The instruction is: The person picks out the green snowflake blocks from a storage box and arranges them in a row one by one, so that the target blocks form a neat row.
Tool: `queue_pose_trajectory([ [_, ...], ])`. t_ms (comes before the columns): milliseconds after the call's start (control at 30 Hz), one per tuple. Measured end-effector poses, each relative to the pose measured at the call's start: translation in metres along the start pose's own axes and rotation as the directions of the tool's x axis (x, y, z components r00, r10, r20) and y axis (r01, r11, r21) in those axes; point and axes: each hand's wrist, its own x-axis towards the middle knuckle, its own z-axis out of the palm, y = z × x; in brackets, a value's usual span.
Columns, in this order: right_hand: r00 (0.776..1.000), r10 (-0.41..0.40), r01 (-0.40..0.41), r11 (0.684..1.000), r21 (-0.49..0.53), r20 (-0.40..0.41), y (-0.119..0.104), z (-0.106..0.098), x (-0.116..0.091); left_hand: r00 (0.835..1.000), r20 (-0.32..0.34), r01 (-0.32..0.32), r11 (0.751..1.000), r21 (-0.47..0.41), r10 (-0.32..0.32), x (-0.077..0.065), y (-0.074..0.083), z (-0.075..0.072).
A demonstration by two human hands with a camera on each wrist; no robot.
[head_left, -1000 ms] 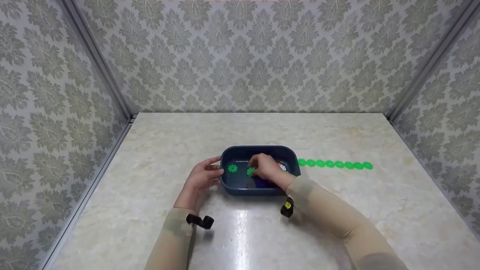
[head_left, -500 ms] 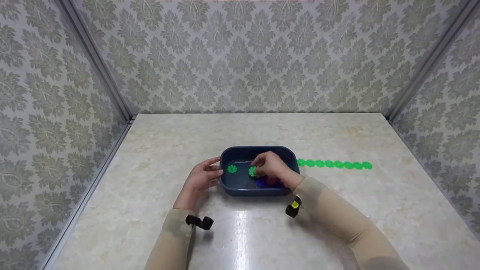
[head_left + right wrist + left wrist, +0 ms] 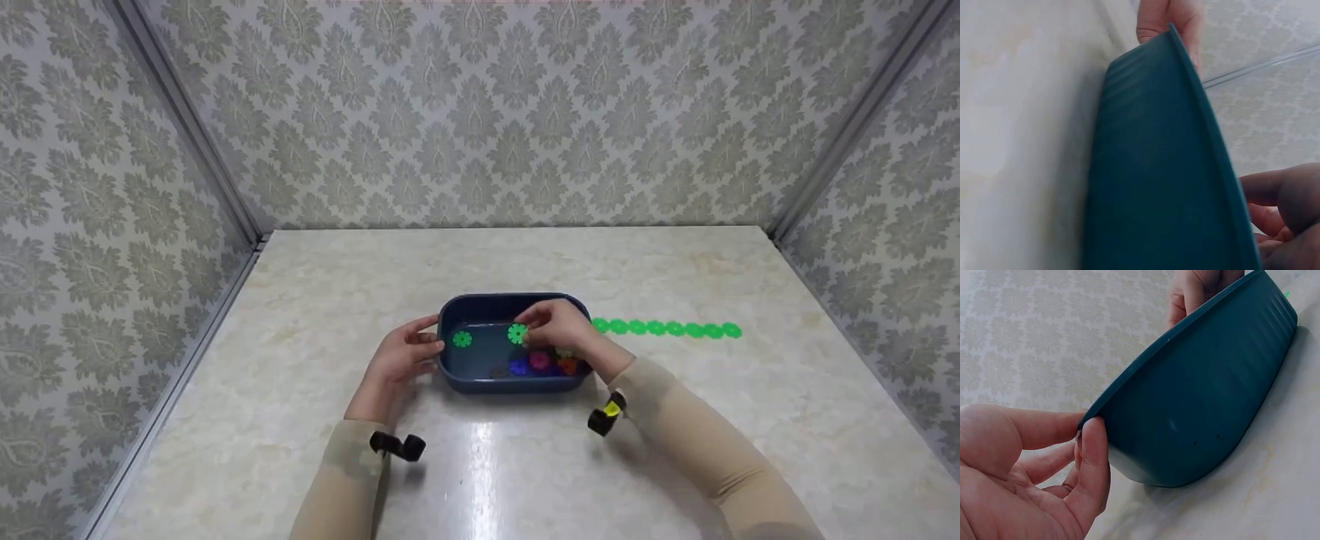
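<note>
A dark blue rectangular basin point(image 3: 510, 385) stands on the table. My left hand point(image 3: 399, 354) grips its left end; the left wrist view shows the thumb at the rim and a finger point(image 3: 1095, 450) against the outer wall. Over the basin's right half, my right hand point(image 3: 559, 328) pinches a green snowflake-shaped plastic disc point(image 3: 517, 334) between thumb and fingertips. Another green disc point(image 3: 462, 340) lies at the basin's left side. Below the right hand are several discs, among them a blue one point(image 3: 518, 366), a pink one point(image 3: 540, 361) and an orange one point(image 3: 567, 365).
A straight row of several green discs point(image 3: 657, 328) lies on the table point(image 3: 510, 262), running right from the basin. Patterned panels point(image 3: 476, 112) enclose the table at the back and sides. Each sleeve carries a black wrist mount, the left one point(image 3: 397, 445) close above the tabletop.
My right hand has lifted the green disc slightly and moved right, uncovering the coloured discs at the basin's front right. My left hand keeps its grip on the basin.
</note>
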Motion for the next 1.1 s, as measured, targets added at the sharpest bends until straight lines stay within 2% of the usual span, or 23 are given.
queue_pose_trajectory([
  [167, 1.000, 0.021, -0.023, 0.993, 0.116, 0.014, 0.001, -0.013, -0.007, 1.000, -0.015, 0.008, 1.000, 0.007, -0.008, 0.001, 0.001, -0.001],
  [333, 1.000, 0.010, -0.009, 0.993, 0.116, -0.002, 0.003, -0.031, -0.018, 1.000, -0.021, 0.007, 1.000, 0.016, -0.007, 0.002, 0.001, 0.000],
  [500, 0.999, 0.025, -0.020, 0.994, 0.105, -0.044, 0.009, -0.050, -0.027, 1.000, 0.001, -0.012, 1.000, -0.007, 0.012, 0.002, -0.001, -0.001],
  [700, 0.992, 0.070, -0.056, 0.989, 0.136, -0.101, 0.023, -0.073, -0.035, 0.999, 0.025, -0.035, 0.999, -0.029, 0.036, -0.001, -0.003, -0.002],
  [867, 0.987, 0.084, -0.065, 0.988, 0.138, -0.138, 0.037, -0.095, -0.045, 0.999, 0.022, -0.026, 0.999, -0.023, 0.027, -0.001, -0.002, -0.001],
  [1000, 0.984, 0.084, -0.055, 0.982, 0.183, -0.158, 0.049, -0.110, -0.054, 1.000, 0.020, -0.021, 1.000, -0.019, 0.022, 0.000, -0.002, -0.001],
  [1100, 0.979, 0.115, -0.075, 0.972, 0.225, -0.170, 0.058, -0.120, -0.060, 1.000, 0.019, -0.020, 1.000, -0.013, 0.020, 0.000, -0.002, -0.002],
])
